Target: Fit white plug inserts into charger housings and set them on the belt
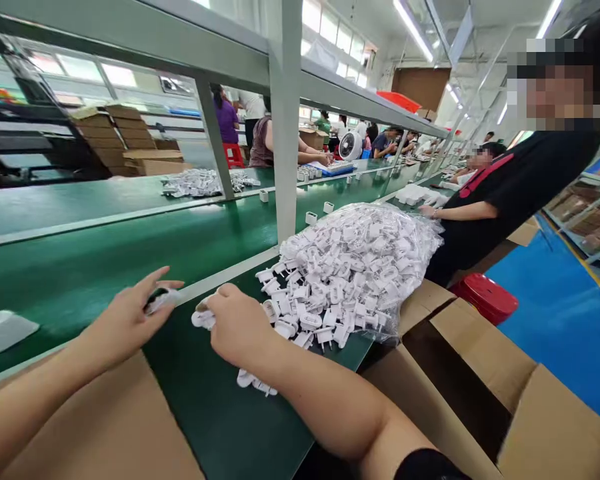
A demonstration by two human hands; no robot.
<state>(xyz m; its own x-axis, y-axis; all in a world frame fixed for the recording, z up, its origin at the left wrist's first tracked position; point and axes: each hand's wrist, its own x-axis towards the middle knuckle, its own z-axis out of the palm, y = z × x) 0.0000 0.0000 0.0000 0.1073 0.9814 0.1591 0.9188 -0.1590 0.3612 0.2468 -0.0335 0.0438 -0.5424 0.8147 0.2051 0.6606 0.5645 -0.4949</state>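
My left hand point(127, 312) is over the edge of the green conveyor belt, its thumb and fingers curved round a small white plastic part point(161, 300) that they partly hide. Close by, my right hand point(241, 327) is closed on a white two-pin plug piece point(203, 316); its fingertips cover part of it. Right of that hand, a large heap of white plug pieces point(300, 293) spills from a clear plastic bag point(405, 247) onto the green tabletop point(230, 427). A few more plug pieces point(256, 381) lie below my right wrist.
White housings point(311, 218) stand on the conveyor belt point(105, 257), and a white object point(5, 331) lies at far left. A grey metal post point(286, 133) rises ahead. Open cardboard boxes point(460, 353) and a red stool point(485, 297) are at right, near a person in black point(510, 180).
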